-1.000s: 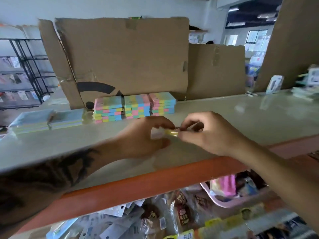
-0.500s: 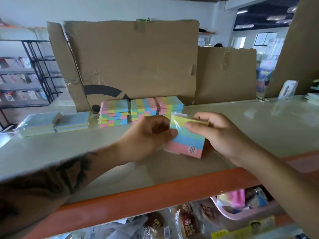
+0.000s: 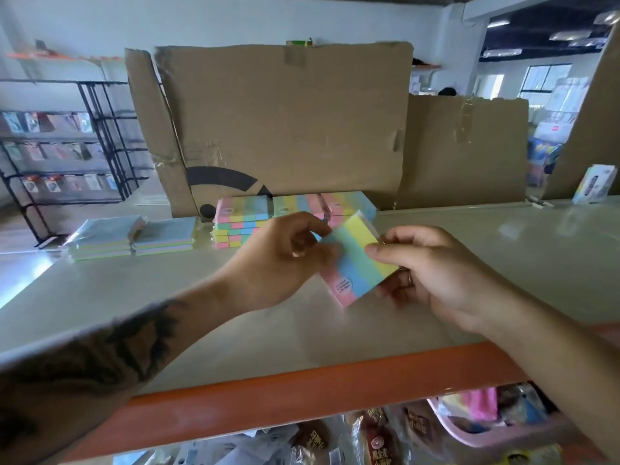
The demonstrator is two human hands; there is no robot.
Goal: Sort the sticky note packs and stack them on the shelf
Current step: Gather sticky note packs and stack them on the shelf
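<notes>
So far: three stacks of striped packs [image 3: 241, 218] sit side by side at the far edge of the shelf [image 3: 503, 250], right in front of the big cardboard sheet [image 3: 285, 122].
Also done, maybe: two flat piles of pale packs [image 3: 134, 238] lie to the left of the striped ones. I think they are another sort, already put apart.
Left to do: the pack in hand still has to go on a stack. I cannot tell how many more packs wait, because none show.
Pack in hand: one striped sticky note pack [image 3: 357, 260] is up in the air above the shelf, nearer to us than the stacks.
Left hand: the left hand [image 3: 278, 263] pinches the pack's left edge with curled fingers.
Right hand: the right hand [image 3: 432, 273] grips the right side, thumb on top and fingers under.
Which way it points: the pack is turned slantwise. Its long side runs from the near left, pink end, up to the far right, yellow end. The wide face looks up at us.
Stripes: pink, blue, green, yellow.
Below: bags of goods [image 3: 385, 437] fill the lower shelf.
</notes>
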